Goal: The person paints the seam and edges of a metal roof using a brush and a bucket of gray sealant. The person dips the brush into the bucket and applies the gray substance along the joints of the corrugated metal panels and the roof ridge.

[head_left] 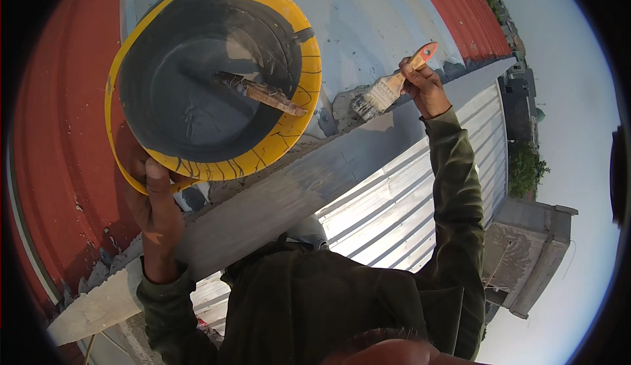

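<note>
My left hand point(160, 202) grips the near side of a yellow bucket point(308, 64), its thumb at the rim beside the yellow handle. Grey coating point(202, 113) covers the inside walls and bottom of the bucket. A rough strip of wood point(273, 98) leans in it, one end on the rim. My right hand point(426, 89) holds a flat paintbrush point(387, 91) by its wooden handle, the red-tipped end pointing up and away. Grey residue coats the bristles, which are close to the joint between the roof sheet and the concrete ledge point(305, 182).
Red metal roofing point(69, 168) lies at the left, with a pale blue-grey roof sheet point(365, 20) beyond the bucket. Shiny corrugated sheeting point(384, 207) lies on the near side of the ledge. A concrete structure point(527, 251) stands at the right, with trees point(525, 168) beyond.
</note>
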The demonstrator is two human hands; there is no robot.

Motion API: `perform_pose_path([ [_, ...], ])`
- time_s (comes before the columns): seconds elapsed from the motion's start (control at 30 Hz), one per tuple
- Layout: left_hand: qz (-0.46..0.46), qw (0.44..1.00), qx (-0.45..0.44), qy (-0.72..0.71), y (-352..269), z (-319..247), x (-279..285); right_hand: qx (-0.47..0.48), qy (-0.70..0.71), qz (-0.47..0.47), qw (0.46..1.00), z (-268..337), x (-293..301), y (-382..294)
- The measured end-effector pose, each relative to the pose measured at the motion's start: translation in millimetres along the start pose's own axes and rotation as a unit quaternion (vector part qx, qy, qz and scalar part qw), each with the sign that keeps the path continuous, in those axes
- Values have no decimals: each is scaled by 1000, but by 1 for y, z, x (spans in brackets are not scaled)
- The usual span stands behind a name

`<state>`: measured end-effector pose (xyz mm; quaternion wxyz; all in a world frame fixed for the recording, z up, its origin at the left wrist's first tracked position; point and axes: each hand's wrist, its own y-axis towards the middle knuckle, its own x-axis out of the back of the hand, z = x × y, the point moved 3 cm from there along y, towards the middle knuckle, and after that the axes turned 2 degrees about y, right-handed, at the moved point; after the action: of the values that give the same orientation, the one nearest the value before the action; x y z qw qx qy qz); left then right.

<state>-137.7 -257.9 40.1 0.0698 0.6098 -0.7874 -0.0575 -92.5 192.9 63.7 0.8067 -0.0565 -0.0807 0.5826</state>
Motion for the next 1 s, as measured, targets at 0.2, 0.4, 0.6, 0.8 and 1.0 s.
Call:
perform_pose_path([
  [0.2,28,999,19,25,-5,8,5,-2,-220,43,974,4,14,14],
  [0.4,-18,1000,-4,11,0,-2,-6,62,-278,-3,959,10,-14,9],
  [0.6,-7,1000,-3,13,0,-7,-5,88,-328,-19,940,15,16,22],
  [0.8,4,1000,7,16,-2,2,-2,100,-275,58,955,8,-34,30],
  [1.0,-9,1000,-11,27,0,-2,-1,19,-475,21,880,15,11,60],
])
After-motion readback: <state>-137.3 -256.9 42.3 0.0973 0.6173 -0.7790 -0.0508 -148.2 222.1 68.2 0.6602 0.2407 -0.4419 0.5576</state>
